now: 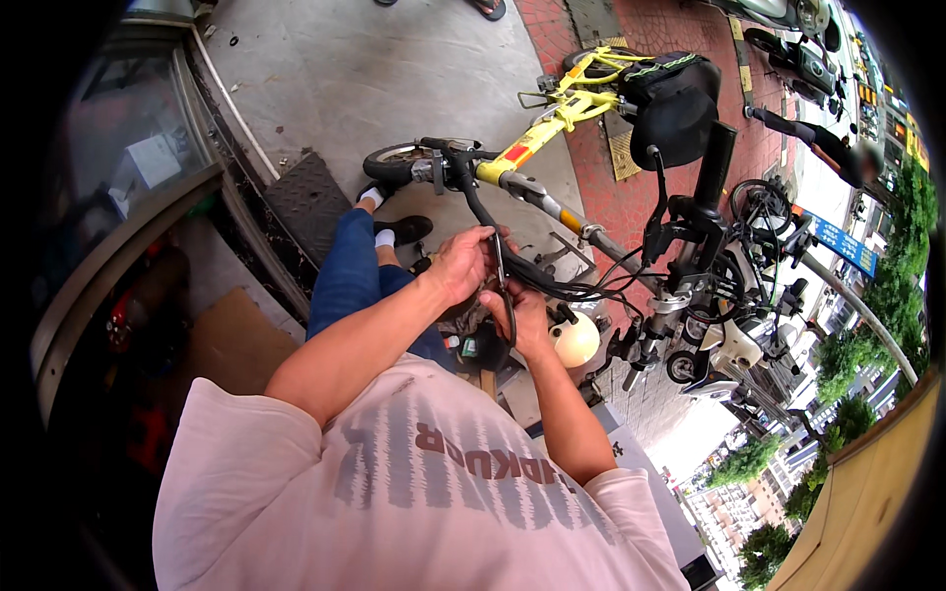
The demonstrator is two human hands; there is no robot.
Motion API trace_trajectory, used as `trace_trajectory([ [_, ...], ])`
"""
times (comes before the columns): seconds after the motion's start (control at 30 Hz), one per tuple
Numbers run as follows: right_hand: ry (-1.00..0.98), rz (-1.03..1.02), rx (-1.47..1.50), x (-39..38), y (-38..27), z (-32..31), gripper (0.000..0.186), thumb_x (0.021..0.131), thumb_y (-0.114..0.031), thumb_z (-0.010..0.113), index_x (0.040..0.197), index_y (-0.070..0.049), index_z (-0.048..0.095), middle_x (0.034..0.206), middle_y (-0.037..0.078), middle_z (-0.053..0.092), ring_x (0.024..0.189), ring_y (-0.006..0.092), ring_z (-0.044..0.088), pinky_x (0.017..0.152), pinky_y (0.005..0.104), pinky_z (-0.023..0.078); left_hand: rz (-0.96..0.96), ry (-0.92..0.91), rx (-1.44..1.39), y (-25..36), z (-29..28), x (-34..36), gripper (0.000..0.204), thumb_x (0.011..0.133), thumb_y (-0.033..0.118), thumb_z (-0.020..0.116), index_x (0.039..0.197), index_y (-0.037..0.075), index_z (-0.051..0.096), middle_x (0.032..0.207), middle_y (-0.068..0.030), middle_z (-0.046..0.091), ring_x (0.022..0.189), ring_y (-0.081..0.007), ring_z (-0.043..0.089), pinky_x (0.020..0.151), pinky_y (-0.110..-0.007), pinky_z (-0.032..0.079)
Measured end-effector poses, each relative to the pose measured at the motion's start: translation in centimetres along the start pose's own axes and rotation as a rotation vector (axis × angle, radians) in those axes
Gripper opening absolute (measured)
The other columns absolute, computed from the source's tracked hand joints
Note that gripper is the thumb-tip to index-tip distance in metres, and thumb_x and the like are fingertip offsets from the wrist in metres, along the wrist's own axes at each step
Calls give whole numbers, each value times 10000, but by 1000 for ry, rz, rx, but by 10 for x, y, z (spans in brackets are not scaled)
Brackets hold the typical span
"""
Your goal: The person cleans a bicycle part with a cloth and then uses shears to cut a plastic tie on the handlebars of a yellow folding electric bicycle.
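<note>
In front of me stands a yellow folding bike (564, 116), with a bundle of black cables (552, 279) running to its handlebar. My left hand (461, 264) is closed, its fingertips pinching a thin dark cable beside that bundle. Lower and to the right, my right hand (522, 317) is closed around the same cable, which bends down past its fingers in a curve. The cable's end and the exact finger contact are hard to make out. Above and to the right of my hands is the handlebar with its black grip (716, 163).
A cream helmet (574, 341) lies just beyond my right forearm. The bike's black saddle (676, 126) sticks out at upper right. A dark ridged metal plate (313, 209) lies by the glass-fronted frame on the left. Parked scooters (739, 350) and a person (828, 148) are farther right.
</note>
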State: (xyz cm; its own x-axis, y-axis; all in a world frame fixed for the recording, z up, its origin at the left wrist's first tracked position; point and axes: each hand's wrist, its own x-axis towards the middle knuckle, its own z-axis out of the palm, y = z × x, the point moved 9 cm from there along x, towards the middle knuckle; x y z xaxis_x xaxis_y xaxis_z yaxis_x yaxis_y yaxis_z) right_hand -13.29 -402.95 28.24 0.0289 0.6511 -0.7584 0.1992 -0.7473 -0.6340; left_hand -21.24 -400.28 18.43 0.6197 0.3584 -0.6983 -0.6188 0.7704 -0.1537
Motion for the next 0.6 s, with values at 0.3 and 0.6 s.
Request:
trace_trajectory([
  [0.3, -233, 326, 544, -12, -4, 8, 439, 984, -423, 711, 1000, 15, 680, 562, 6, 529, 428, 107, 462, 432, 264, 347, -81, -37, -20, 5, 3, -14, 354, 986, 276, 471, 1205, 45, 626, 1129, -199, 738, 1036, -326, 697, 988, -475, 516],
  [0.6, -116, 103, 8, -4, -9, -8, 380, 950, -358, 780, 992, 14, 710, 663, -8, 574, 464, 85, 455, 428, 261, 342, -19, -19, 6, 3, -2, -11, 309, 1020, 266, 476, 1180, 42, 616, 1112, -200, 744, 989, -303, 711, 904, -444, 533],
])
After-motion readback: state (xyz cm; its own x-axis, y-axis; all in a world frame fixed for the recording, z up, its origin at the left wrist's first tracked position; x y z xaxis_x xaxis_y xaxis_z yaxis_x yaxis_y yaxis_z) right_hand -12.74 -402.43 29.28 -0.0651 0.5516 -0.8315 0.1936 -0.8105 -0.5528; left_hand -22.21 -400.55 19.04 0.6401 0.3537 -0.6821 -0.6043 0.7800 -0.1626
